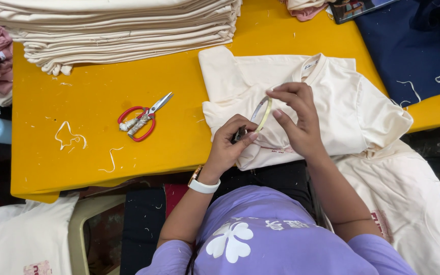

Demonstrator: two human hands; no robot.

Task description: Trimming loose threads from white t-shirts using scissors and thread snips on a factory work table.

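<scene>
A cream T-shirt (pixel 332 97) lies folded on the yellow table (pixel 103 97) in front of me. Over its lower left part, my right hand (pixel 296 119) pinches the top of a thin pale strip (pixel 265 113) that curves in a loop. My left hand (pixel 230 145) grips the strip's lower end together with a small dark tool (pixel 240 134). A white band sits on my left wrist.
Red-handled scissors (pixel 141 119) lie on the table to the left, with loose thread scraps (pixel 70 136) nearby. A tall stack of folded cream garments (pixel 118 30) fills the far left. Dark blue fabric (pixel 413 46) lies at the far right, more cream shirts (pixel 408 198) hang below.
</scene>
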